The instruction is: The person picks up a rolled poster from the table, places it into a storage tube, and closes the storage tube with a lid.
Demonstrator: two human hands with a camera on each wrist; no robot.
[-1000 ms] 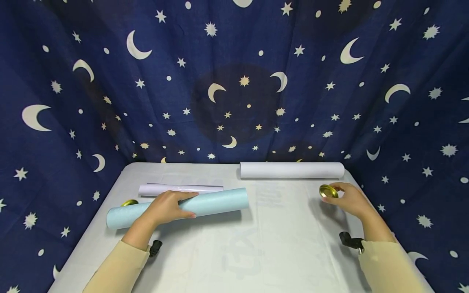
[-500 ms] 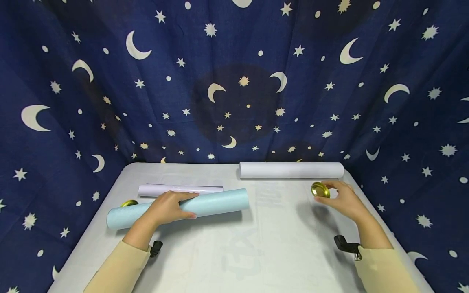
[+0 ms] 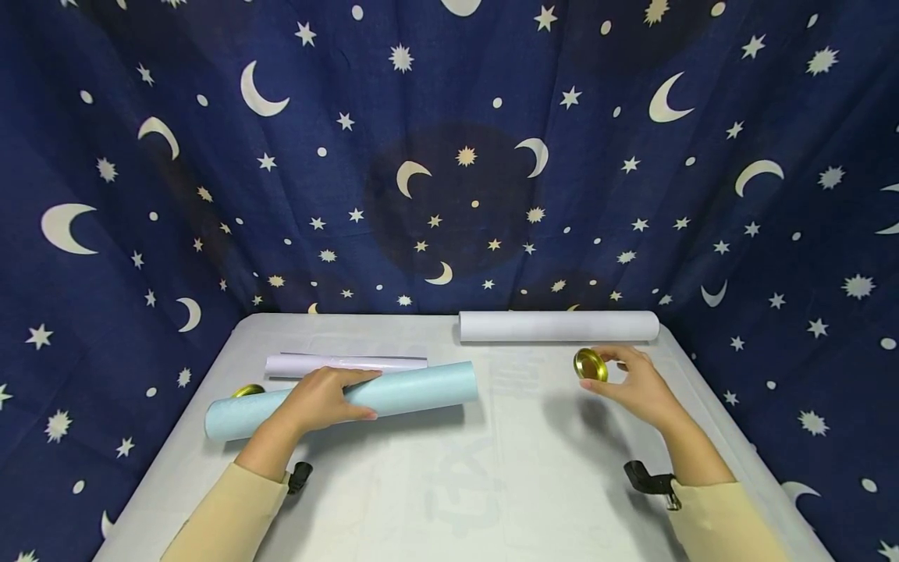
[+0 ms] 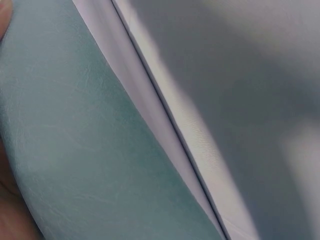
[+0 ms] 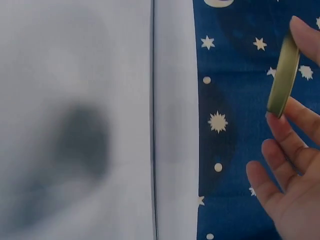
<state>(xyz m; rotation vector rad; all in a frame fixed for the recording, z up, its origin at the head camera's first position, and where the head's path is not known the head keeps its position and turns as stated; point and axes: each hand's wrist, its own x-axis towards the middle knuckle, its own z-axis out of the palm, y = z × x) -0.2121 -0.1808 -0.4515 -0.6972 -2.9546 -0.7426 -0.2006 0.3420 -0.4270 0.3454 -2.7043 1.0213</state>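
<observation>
Nearest of all, pale sleeves (image 3: 723, 519) end at a black wrist mount (image 3: 649, 480) behind the right fingers and another behind the left. The left hand (image 3: 321, 400) grips a light blue roll (image 3: 424, 388), thumb along its near side, fingers across its top; the roll sticks out past the hand at both ends, slightly slanted. Off to its right, the right hand (image 3: 637, 393) pinches a shallow gold lid (image 3: 590, 365) by the rim, tipped up on edge above the white table (image 3: 548, 468), the lower fingers loosely spread below it. A second gold lid (image 3: 248, 389) peeks out behind the blue roll, left of the left fingers. Just beyond those fingers lies a lavender roll (image 3: 298, 364). Farther past the right fingers, a white roll (image 3: 558, 326) lies along the table's far edge, before a navy moon-and-star curtain (image 3: 449, 94).
</observation>
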